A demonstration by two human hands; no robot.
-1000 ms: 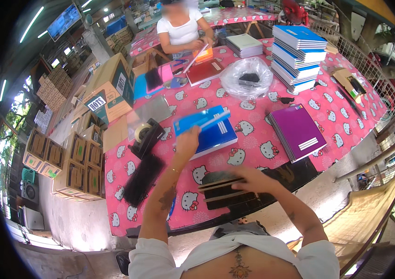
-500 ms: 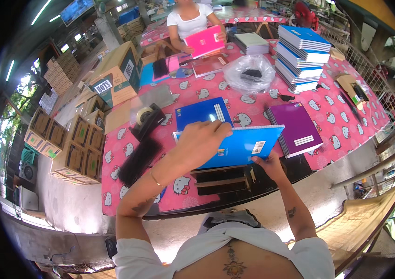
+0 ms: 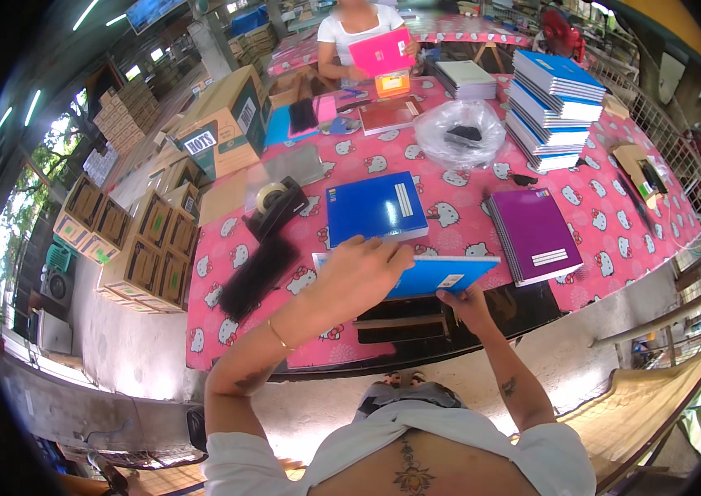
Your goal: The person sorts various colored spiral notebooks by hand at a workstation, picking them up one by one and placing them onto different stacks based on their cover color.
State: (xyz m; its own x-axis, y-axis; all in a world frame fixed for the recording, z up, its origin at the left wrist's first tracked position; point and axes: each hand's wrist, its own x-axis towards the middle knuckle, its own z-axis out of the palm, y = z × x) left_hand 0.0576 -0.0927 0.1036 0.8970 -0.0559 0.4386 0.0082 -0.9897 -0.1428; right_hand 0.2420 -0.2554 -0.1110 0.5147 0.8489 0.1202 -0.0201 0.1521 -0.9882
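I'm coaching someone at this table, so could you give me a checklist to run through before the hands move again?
1. Right hand holding the light-blue notebook: ok, thumb on its face near the lower edge.
2. Left hand gripping it too: cannot tell; the hand is at its upper edge, but its grip is unclear.
3. Dark-blue notebook closed and flat on the table: ok.
4. Purple notebook closed and flat: ok.
5. Tall notebook stack squared up: not ok, its edges are staggered.
6. Light-blue notebook's inner pages in order: cannot tell, they are hidden.
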